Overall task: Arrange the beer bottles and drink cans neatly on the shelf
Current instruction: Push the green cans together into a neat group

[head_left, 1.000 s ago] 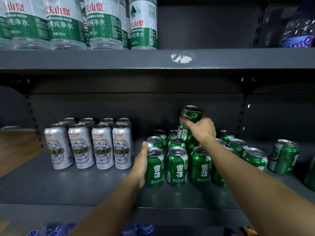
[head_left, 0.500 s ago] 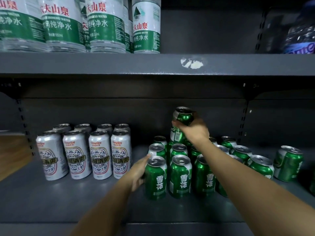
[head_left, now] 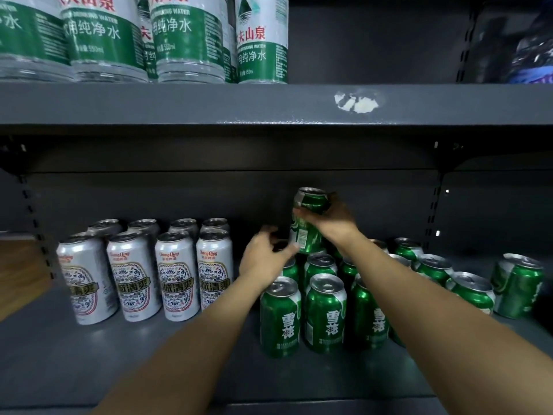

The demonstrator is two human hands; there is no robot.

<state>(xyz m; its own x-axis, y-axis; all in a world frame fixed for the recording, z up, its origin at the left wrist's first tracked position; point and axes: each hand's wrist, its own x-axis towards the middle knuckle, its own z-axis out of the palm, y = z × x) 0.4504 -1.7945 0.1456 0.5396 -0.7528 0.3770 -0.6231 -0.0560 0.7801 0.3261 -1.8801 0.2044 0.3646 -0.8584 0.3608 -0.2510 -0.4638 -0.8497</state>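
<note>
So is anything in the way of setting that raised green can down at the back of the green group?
Yes. The left hand reaches in just below the raised green can held by the right hand, and standing green cans crowd underneath.

A shop: dark metal shelving (head_left: 269,104) stocked in rows with water bottles (head_left: 261,40), silver beer cans (head_left: 176,277) and green cans (head_left: 326,313) (many identical).

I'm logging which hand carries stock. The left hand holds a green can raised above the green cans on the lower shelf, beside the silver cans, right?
Not quite: the head view shows the right hand holding the raised green can. The left hand only reaches toward it, holding nothing. The rest stands: it is above the green cans, beside the silver cans on the lower shelf.
</note>
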